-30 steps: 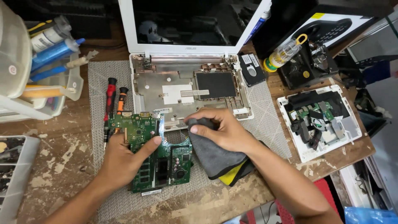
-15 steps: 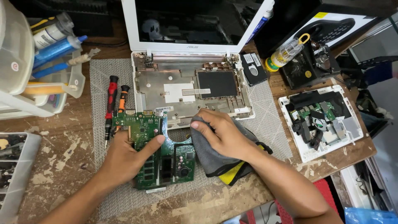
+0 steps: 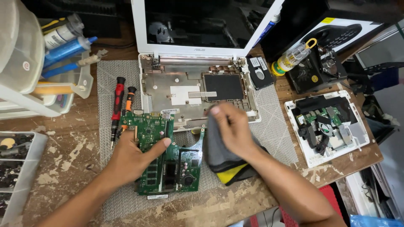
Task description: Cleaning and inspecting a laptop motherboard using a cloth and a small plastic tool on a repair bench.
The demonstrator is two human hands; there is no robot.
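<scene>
A green laptop motherboard (image 3: pixel 172 164) lies on a grey mesh mat (image 3: pixel 105 84). My left hand (image 3: pixel 132 157) rests on the board's left part, thumb stretched across it, holding it down. My right hand (image 3: pixel 231 128) grips a dark grey cloth with a yellow layer (image 3: pixel 225 162) and has it raised just right of the board, near the front edge of the opened white laptop base (image 3: pixel 193 90). The laptop's screen (image 3: pixel 198 21) stands upright behind the base.
Two screwdrivers (image 3: pixel 120 103) lie left of the board. Plastic bins with tubes and bottles (image 3: pixel 50 54) stand far left, a parts tray (image 3: pixel 19 168) at lower left. A white tray of removed parts (image 3: pixel 326 126), a small yellow-capped bottle (image 3: pixel 292 56) and black boxes sit right.
My right hand lifted the cloth up off the mat toward the laptop base. My left hand stays pressed on the motherboard, which has hardly shifted.
</scene>
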